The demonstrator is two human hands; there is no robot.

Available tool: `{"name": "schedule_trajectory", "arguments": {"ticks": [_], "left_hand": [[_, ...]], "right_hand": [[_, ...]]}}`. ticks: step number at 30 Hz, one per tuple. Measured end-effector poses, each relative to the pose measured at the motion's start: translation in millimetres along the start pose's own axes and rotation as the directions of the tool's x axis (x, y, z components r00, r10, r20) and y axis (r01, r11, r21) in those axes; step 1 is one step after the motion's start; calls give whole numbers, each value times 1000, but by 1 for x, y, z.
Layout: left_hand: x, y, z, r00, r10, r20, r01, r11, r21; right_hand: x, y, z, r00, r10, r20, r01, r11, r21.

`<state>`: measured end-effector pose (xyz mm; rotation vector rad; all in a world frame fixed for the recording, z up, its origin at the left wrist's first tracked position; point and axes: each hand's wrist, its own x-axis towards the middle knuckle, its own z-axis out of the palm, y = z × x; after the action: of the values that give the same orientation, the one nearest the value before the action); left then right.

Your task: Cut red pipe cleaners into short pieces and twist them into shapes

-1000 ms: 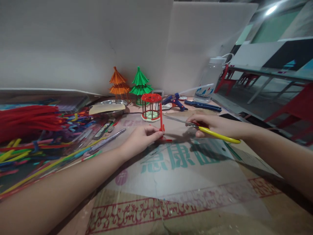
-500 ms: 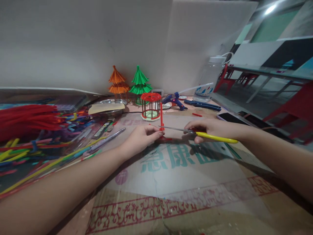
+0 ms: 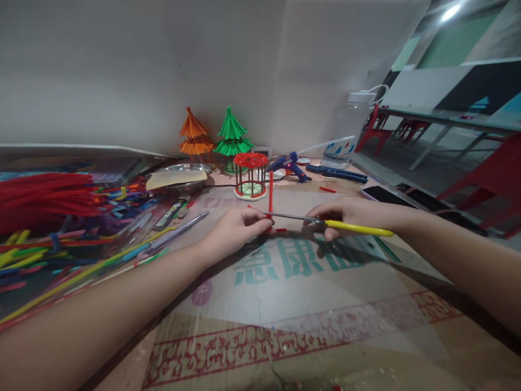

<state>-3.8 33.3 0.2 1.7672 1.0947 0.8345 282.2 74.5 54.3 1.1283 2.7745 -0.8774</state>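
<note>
My left hand (image 3: pixel 234 231) pinches the lower end of an upright red straw (image 3: pixel 271 190) over the flattened cardboard (image 3: pixel 285 293). My right hand (image 3: pixel 350 214) is closed on yellow-handled scissors (image 3: pixel 325 222); their blades reach left and meet the straw just above my left fingertips. A cut red piece (image 3: pixel 279 230) lies on the cardboard right under the straw. Behind the straw stands a small red straw pavilion (image 3: pixel 251 176) on a pale round base.
Orange (image 3: pixel 196 136) and green (image 3: pixel 232 136) straw towers stand at the back wall. A blue glue gun (image 3: pixel 288 165), a clear water jug (image 3: pixel 350 133) and a phone (image 3: pixel 380 194) lie at the right. Piles of coloured straws (image 3: pixel 61 217), a pen (image 3: pixel 179 231) and a metal dish (image 3: pixel 179 176) fill the left.
My right hand brought the scissors from the right in to the straw, so the blades now sit against it. My left hand kept the straw upright in nearly the same spot.
</note>
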Motion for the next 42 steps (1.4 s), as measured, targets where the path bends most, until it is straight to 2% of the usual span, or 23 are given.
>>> {"name": "schedule_trajectory", "arguments": {"ticks": [14, 23, 29, 42], "left_hand": [[-1, -1, -1, 1000, 6, 23, -7, 1000, 24], [-1, 2, 0, 1000, -6, 14, 7, 1000, -5], [0, -1, 0, 1000, -1, 25, 1, 1000, -28], [-1, 1, -1, 1000, -3, 25, 4, 1000, -8]], "right_hand": [[1, 1, 1, 998, 54, -12, -54, 996, -65], [0, -7, 2, 996, 77, -40, -81, 991, -109], [-4, -6, 0, 1000, -2, -21, 0, 997, -75], [-1, -1, 1, 999, -8, -32, 6, 998, -64]]}}
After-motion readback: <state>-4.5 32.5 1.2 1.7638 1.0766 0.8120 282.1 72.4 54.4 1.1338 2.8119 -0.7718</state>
